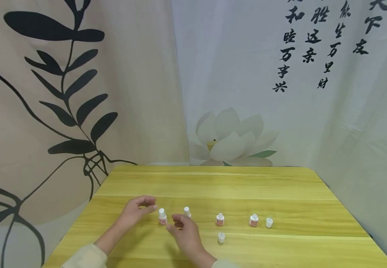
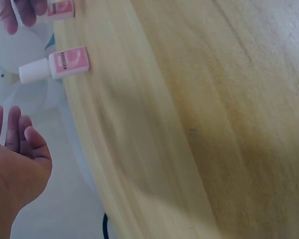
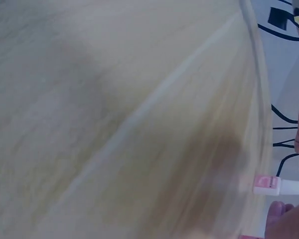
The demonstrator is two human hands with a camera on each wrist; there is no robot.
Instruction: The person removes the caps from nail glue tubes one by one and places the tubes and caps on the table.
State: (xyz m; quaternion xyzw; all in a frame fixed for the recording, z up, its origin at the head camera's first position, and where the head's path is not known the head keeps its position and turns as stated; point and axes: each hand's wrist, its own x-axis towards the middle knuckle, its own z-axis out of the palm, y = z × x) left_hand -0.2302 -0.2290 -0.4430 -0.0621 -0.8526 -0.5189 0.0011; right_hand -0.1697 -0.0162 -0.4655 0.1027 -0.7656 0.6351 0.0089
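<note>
Several small white bottles with pink labels stand in a row on the wooden table. The leftmost bottle (image 1: 162,217) wears a tall white cap and stands upright between my two hands. My left hand (image 1: 135,211) hovers just left of it, fingers loosely bent, holding nothing. My right hand (image 1: 187,235) is close on its right side, thumb and fingers apart. Behind the right fingers, a second capped bottle (image 1: 187,211) is partly hidden. In the left wrist view, a gap separates the left hand (image 2: 20,167) from the bottle (image 2: 70,62). The right wrist view has the bottle (image 3: 267,184) near the right hand (image 3: 289,222).
To the right stand two shorter, uncapped bottles, a middle one (image 1: 220,219) and a far right one (image 1: 253,220). One loose white cap (image 1: 221,237) lies in front of the middle bottle, another cap (image 1: 269,222) beside the right one. Printed curtains (image 1: 146,93) hang behind the table (image 1: 280,186).
</note>
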